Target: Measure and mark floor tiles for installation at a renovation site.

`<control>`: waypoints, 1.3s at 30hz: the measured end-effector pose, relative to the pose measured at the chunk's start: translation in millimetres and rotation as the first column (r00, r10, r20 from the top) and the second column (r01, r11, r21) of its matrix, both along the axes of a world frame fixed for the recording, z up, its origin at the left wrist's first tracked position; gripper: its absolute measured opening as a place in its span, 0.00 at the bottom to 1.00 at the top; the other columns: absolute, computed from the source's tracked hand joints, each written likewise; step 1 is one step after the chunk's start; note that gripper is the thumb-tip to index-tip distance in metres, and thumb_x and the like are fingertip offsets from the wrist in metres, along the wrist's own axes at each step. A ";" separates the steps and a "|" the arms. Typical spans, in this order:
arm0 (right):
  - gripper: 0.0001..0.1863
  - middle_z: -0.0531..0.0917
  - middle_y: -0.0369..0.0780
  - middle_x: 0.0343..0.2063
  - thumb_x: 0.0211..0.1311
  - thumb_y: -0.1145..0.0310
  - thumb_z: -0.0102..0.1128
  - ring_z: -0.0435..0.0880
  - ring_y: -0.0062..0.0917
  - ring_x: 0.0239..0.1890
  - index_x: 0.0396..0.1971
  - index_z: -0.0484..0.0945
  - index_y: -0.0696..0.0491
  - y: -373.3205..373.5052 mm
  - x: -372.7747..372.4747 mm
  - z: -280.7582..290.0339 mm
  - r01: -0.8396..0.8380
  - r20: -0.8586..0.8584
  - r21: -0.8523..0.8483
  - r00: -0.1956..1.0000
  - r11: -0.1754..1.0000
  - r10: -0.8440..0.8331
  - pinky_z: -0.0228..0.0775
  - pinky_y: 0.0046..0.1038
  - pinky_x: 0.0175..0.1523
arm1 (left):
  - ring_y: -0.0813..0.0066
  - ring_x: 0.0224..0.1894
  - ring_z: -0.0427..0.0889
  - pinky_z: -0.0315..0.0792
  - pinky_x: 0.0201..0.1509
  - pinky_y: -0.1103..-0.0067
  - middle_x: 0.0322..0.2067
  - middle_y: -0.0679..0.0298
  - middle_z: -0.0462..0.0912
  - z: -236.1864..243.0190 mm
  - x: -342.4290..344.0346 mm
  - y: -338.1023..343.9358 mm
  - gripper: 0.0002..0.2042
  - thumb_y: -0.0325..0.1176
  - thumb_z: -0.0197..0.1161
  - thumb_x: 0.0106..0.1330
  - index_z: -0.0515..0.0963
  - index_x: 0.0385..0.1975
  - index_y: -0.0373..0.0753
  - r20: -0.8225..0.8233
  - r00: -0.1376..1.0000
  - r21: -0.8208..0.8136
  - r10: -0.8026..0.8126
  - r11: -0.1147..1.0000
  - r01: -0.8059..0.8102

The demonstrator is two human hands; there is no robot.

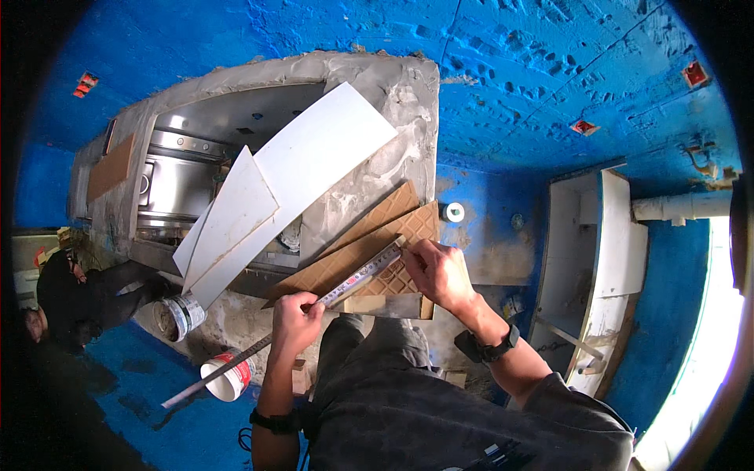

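A measuring tape blade (361,276) with printed marks is stretched slantwise between my hands. My left hand (294,320) is closed round its lower end. My right hand (441,275) pinches its upper end, beside the tan tip of a narrow strip lying along the blade. From my left hand a long grey strip (212,377) runs down to the left; whether it is the same blade I cannot tell. Under the tape lean brown, grid-patterned tiles (369,228), against the plastered counter (404,125).
White boards (314,149) lie across the counter opening, above a steel appliance (179,184). A tape roll (454,212) lies beyond my right hand. Two buckets, one grey-white (188,312) and one red-white (236,383), stand left. Another person (71,302) is far left. A cabinet (585,275) stands right.
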State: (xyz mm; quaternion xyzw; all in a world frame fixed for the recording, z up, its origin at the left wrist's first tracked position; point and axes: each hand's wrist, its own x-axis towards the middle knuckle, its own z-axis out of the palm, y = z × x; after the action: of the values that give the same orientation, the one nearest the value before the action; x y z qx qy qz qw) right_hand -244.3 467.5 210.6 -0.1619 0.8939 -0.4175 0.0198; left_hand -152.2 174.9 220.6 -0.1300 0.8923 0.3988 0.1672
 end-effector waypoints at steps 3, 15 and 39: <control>0.07 0.81 0.47 0.21 0.62 0.70 0.65 0.83 0.46 0.24 0.28 0.77 0.56 -5.5 -7.9 -0.7 0.001 -0.001 0.000 1.000 1.000 -0.001 0.74 0.42 0.29 | 0.63 0.25 0.86 0.76 0.32 0.71 0.23 0.50 0.85 7.3 -3.2 3.1 0.06 0.27 0.68 0.60 0.84 0.29 0.30 0.044 0.999 -0.002 -0.004 1.000 0.004; 0.05 0.83 0.47 0.22 0.61 0.70 0.66 0.85 0.44 0.25 0.30 0.79 0.55 -3.1 -2.2 -2.5 -0.006 0.009 -0.012 1.000 1.000 0.006 0.76 0.40 0.30 | 0.58 0.25 0.86 0.75 0.32 0.69 0.23 0.50 0.84 5.8 1.3 2.8 0.05 0.27 0.67 0.59 0.83 0.29 0.31 0.001 1.000 -0.029 0.016 0.999 -0.016; 0.07 0.82 0.49 0.20 0.63 0.70 0.66 0.85 0.44 0.24 0.27 0.80 0.56 -10.3 -8.8 2.4 0.001 0.014 0.024 1.000 1.000 -0.001 0.75 0.38 0.29 | 0.70 0.23 0.84 0.75 0.29 0.73 0.21 0.50 0.83 -7.2 11.3 4.3 0.06 0.28 0.66 0.60 0.83 0.28 0.30 -0.072 0.996 -0.003 0.055 0.998 -0.055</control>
State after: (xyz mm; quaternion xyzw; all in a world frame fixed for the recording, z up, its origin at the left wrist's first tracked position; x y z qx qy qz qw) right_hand -253.1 457.2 213.0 -0.1583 0.8988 -0.4077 0.0279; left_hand -140.8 179.2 213.4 -0.1407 0.8948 0.4053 0.1237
